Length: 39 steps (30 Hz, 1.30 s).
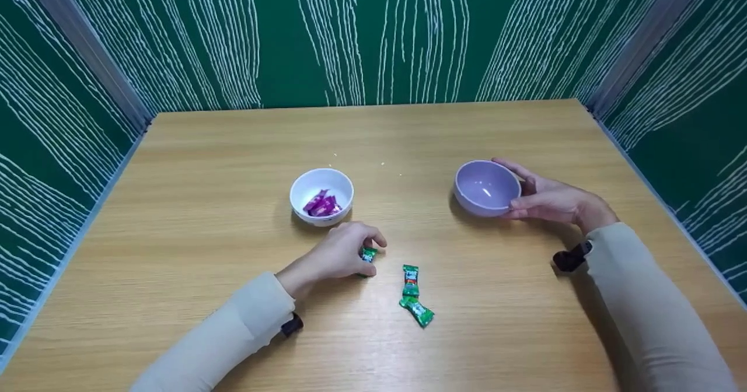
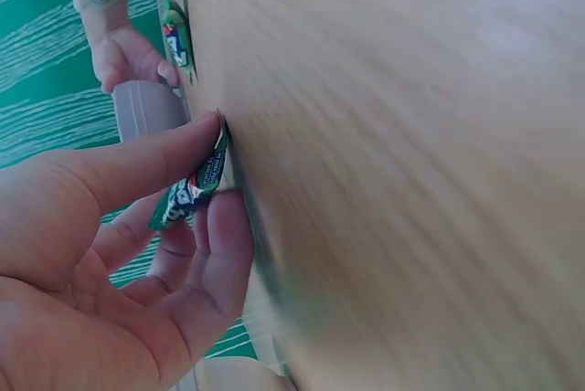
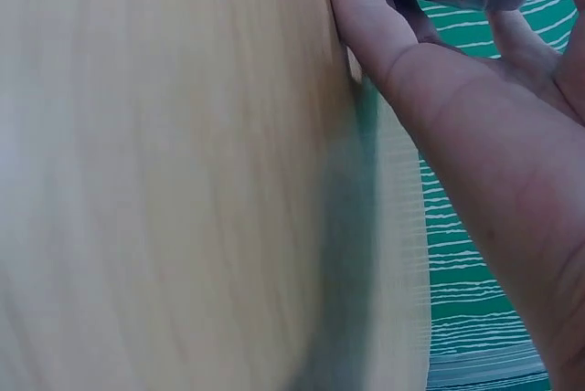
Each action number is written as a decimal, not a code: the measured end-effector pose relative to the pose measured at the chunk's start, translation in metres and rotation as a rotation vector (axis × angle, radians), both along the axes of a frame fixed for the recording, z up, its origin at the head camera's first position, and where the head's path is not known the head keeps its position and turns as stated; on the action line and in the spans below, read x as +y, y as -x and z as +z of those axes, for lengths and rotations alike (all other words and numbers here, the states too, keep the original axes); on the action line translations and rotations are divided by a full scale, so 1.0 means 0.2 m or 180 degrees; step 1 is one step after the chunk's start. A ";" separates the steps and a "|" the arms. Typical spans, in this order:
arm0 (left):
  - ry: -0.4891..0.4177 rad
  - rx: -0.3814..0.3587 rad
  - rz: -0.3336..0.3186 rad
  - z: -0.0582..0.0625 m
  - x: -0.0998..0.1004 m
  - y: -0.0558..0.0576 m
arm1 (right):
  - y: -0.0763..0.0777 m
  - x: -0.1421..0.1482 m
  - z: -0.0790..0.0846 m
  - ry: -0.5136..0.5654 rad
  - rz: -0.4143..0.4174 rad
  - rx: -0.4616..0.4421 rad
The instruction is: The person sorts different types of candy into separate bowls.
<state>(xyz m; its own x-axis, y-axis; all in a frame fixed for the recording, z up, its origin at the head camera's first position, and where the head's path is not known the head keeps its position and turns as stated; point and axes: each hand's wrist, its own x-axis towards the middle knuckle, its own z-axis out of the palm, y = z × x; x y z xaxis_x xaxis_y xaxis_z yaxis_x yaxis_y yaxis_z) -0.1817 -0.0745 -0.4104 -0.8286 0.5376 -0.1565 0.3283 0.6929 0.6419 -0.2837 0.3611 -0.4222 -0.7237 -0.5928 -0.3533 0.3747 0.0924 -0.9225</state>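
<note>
My left hand (image 1: 340,253) pinches a green-wrapped candy (image 1: 368,255) between thumb and fingers, low over the table. In the left wrist view that candy (image 2: 187,192) shows with its printed wrapper. At the right, my right hand (image 1: 554,201) grips the side of a purple bowl (image 1: 487,188), thumb near its front and fingers behind; its inside is bare. Two more green candies, one upright (image 1: 411,280) and one slanted (image 1: 418,311), lie end to end right of my left hand. Just beyond that hand stands a white bowl (image 1: 321,177) holding several purple-wrapped candies (image 1: 323,204).
The wooden table (image 1: 233,147) ends at a green wall (image 1: 373,42) with white streaks at the back and both sides. Tiny pale specks (image 1: 383,163) lie between the bowls. Dark straps (image 1: 571,256) sit at the wrists, below beige sleeves (image 1: 648,298).
</note>
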 end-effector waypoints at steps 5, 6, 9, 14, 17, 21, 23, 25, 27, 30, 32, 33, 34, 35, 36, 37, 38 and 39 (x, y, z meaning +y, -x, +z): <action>-0.0159 -0.0186 0.0068 0.02 0.00 0.01 | 0.00 0.01 -0.01 0.0044 0.0059 0.0005; -0.0181 -0.0202 0.0059 0.02 0.00 0.02 | 0.00 0.01 -0.01 0.0057 0.0066 -0.0001; -0.0237 -0.0267 0.0057 0.05 -0.01 0.03 | 0.00 0.01 -0.01 0.0090 0.0058 -0.0016; -0.0379 -0.0334 0.0131 0.09 -0.01 0.06 | 0.01 0.01 -0.01 0.0123 0.0042 -0.0047; -0.0458 -0.0326 0.0123 0.11 0.00 0.08 | 0.02 0.02 -0.02 0.0145 0.0061 -0.0051; -0.0512 -0.0233 0.0066 0.13 0.03 0.10 | 0.02 0.02 -0.03 0.0217 0.0140 -0.0017; -0.0555 -0.0226 0.0056 0.13 0.05 0.11 | 0.02 0.02 -0.03 0.0241 0.0166 -0.0005; -0.0613 -0.0264 0.0054 0.14 0.07 0.13 | 0.02 0.02 -0.03 0.0242 0.0171 0.0002; -0.0649 -0.0331 0.0064 0.14 0.09 0.14 | 0.02 0.02 -0.03 0.0223 0.0158 -0.0006; -0.0671 -0.0436 0.0104 0.14 0.12 0.16 | 0.01 0.01 -0.02 0.0186 0.0148 -0.0002; -0.0657 -0.0487 0.0154 0.15 0.13 0.17 | 0.01 0.01 -0.01 0.0152 0.0140 0.0009; -0.0654 -0.0503 0.0176 0.15 0.14 0.18 | 0.01 0.01 -0.01 0.0139 0.0138 0.0017; -0.0660 -0.0526 0.0193 0.16 0.15 0.19 | 0.01 0.01 -0.01 0.0121 0.0131 0.0028; -0.0669 -0.0541 0.0209 0.16 0.16 0.19 | 0.00 0.00 0.00 0.0105 0.0122 0.0037; -0.0683 -0.0549 0.0220 0.17 0.17 0.20 | 0.00 0.00 0.00 0.0085 0.0108 0.0044; -0.0705 -0.0564 0.0235 0.17 0.18 0.21 | 0.00 0.00 0.00 0.0068 0.0097 0.0051; -0.0738 -0.0576 0.0243 0.17 0.19 0.21 | 0.00 0.00 0.00 0.0059 0.0091 0.0057; -0.0773 -0.0590 0.0250 0.18 0.20 0.22 | -0.01 0.00 0.00 0.0049 0.0082 0.0058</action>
